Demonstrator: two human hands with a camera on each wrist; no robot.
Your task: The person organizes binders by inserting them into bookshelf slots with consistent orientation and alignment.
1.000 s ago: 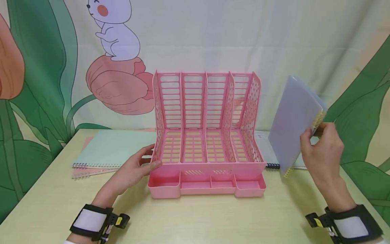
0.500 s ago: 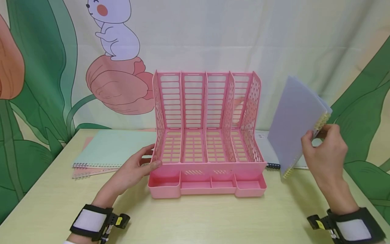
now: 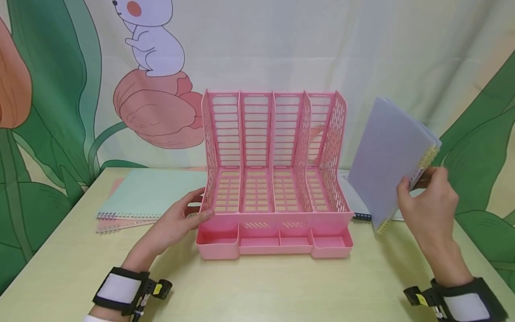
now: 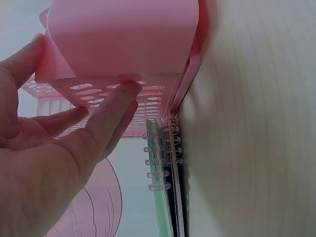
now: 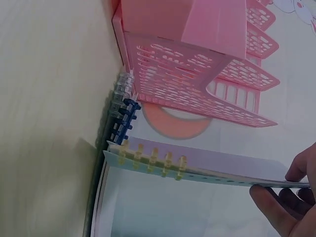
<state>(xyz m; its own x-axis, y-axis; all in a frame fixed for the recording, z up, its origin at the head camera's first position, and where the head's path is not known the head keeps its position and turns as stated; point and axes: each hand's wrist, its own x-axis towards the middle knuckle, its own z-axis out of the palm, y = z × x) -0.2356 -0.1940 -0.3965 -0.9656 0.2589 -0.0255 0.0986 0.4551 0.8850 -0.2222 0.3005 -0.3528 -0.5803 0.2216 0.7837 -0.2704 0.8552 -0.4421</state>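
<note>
A pink file organizer (image 3: 257,219) stands upright in the middle of the table, with tall slotted dividers and a shallow front tray. My left hand (image 3: 181,221) holds its left front corner, thumb at the front lip and fingers against the perforated outer side (image 4: 106,89). On the right, my right hand (image 3: 430,208) pinches a lilac spiral notebook (image 3: 388,161) by its yellow-ringed spine. The notebook is tilted up on edge, its lower spine corner close over the table. In the right wrist view, the thumb and fingers (image 5: 271,207) grip opposite faces of the notebook (image 5: 222,160).
Left of the organizer lies a mint spiral notebook (image 3: 157,192) over a pink one (image 3: 120,226). A pale notebook with dark rings (image 3: 362,217) lies at the right, partly behind the lilac one. A printed curtain (image 3: 261,44) hangs behind the table.
The lilac notebook has swung slightly, showing more of its broad face, as the right hand shifts a little. The left hand stays at the organizer's corner.
</note>
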